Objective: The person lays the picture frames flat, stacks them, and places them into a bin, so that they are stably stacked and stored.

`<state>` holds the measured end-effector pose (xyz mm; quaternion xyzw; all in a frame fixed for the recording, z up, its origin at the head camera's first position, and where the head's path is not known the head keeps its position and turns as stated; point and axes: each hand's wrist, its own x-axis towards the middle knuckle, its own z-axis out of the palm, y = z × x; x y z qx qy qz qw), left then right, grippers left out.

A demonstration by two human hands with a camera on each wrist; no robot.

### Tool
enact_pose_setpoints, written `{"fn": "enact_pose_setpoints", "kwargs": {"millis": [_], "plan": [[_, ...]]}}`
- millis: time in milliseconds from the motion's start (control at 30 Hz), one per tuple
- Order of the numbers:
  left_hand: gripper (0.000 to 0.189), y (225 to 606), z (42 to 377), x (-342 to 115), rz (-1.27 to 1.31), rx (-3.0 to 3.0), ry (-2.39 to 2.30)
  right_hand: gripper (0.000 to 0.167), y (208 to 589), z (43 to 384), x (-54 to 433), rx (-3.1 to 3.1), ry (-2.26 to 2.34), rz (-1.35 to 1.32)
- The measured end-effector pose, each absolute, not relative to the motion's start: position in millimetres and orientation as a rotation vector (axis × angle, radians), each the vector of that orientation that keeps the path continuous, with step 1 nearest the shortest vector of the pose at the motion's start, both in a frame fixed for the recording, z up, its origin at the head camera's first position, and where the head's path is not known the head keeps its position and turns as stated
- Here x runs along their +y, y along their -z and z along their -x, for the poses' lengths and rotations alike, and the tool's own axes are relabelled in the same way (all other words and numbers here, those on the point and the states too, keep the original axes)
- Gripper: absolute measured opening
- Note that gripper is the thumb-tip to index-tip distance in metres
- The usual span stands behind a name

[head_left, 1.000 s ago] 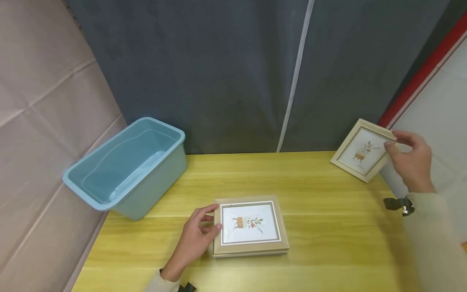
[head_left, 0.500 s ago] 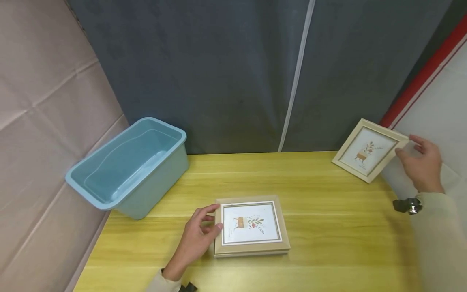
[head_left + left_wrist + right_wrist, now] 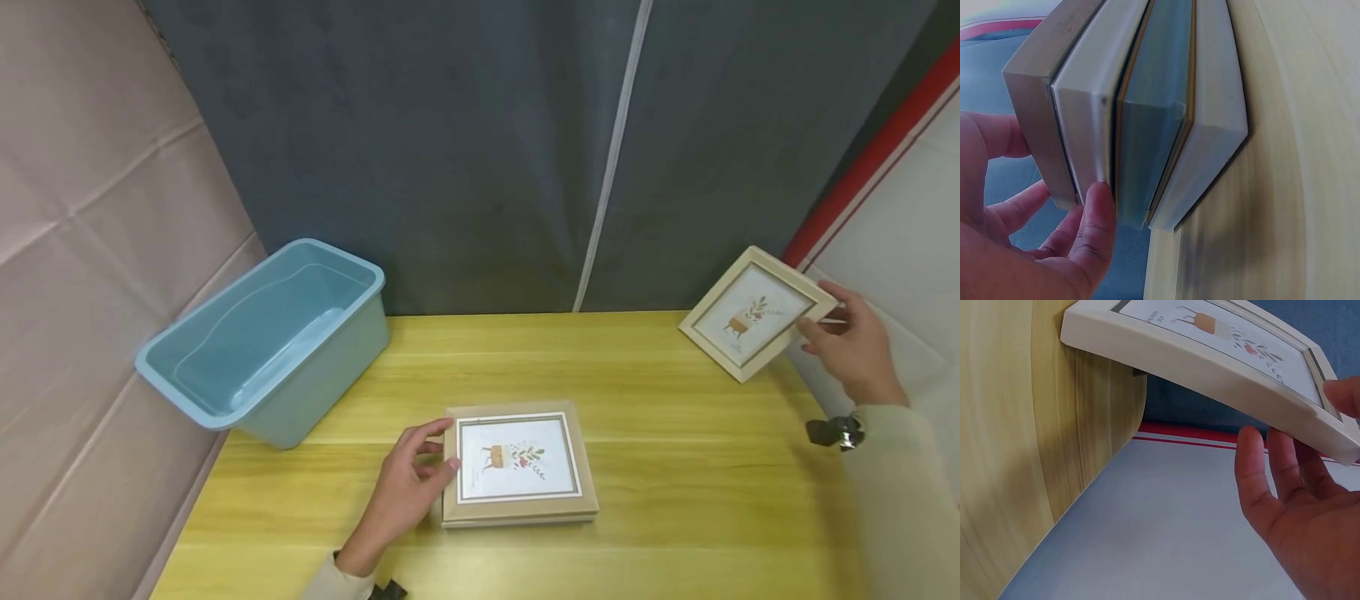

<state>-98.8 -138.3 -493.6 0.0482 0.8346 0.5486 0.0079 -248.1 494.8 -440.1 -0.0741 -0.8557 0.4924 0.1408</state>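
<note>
Cream frame (image 3: 757, 315) tilted at the far right corner of the counter (image 3: 660, 500); topple possible

Head view: gripped near its upper right corner by the right hand (image 3: 858, 346), thumb on the front, fingers behind; apt to fall or slip over the counter's right edge, judging by the lean, if released before balanced; whether carrying its own weight, impossible to tell; nearer the front, a stack (image 3: 517, 458) of frames lying flat, with the left hand (image 3: 405, 479) loosely spread at its left side, touching without grip; likely to skew under a stray push from there; well apart at left, a blue tub (image 3: 330, 371).

Left wrist view: layers mostly hidden from above, brown, white, blue-grey, then white; not quite flush, so a possible cause of sliding; thumb and forefinger against upper layers only.

Right wrist view: fingers beneath the frame, largely concealed in the head view; below it a small dark piece (image 3: 1140, 373), too unclear to name; counter's edge close by, hence little room for error.
</note>
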Motion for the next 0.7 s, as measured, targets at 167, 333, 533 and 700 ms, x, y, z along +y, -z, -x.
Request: {"fn": "enact_pose_setpoints", "kwargs": {"millis": [167, 333, 533, 700], "plan": [[0.056, 495, 99, -138, -0.170, 2.626, -1.700, 0.069, 441, 248, 490, -2.426, -1.437, 0.200], [0.056, 496, 98, -139, -0.168, 2.631, -1.698, 0.058, 442, 249, 484, -2.369, -1.480, 0.205], [0.056, 496, 99, -139, -0.156, 2.617, -1.687, 0.053, 443, 246, 472, -2.330, -1.512, 0.138], [0.057, 496, 100, -139, -0.137, 2.611, -1.688, 0.054, 437, 243, 455, -2.356, -1.505, 0.059]]}}
